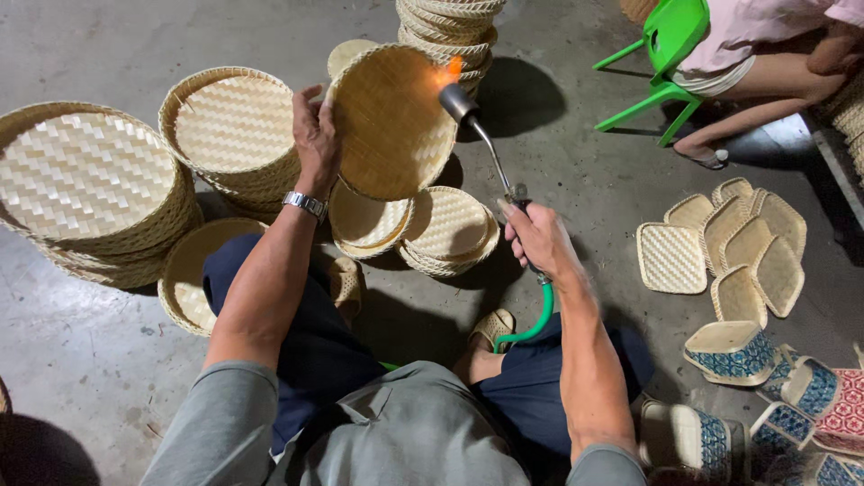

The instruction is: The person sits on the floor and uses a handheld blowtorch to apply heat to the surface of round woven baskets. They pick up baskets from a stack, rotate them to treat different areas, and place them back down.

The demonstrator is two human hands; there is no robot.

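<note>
Flame licks from the nozzle of the gas torch at the upper rim of the round woven bamboo tray, which I see tilted up on edge just above the centre of view. My left hand is closed on the tray's rim at nine o'clock, thumb over the front face, fingers behind. My right hand is wrapped tight round the torch grip at about four o'clock from the tray, and a green hose curls down from it toward my knees.

I judge the tray light and fairly stiff, a thin weave with a firmer bound rim, dry and easy to scorch; the rim well away from the flame looks the safest place to take hold.

Stacks of similar trays stand on the concrete floor at nine and ten o'clock, with two more piles directly below the held tray. Small square baskets lie at three o'clock.

The tray's back and my fingers there are hidden. The hose end vanishes under my leg, and a seated person at one o'clock is cut off by the frame.
</note>
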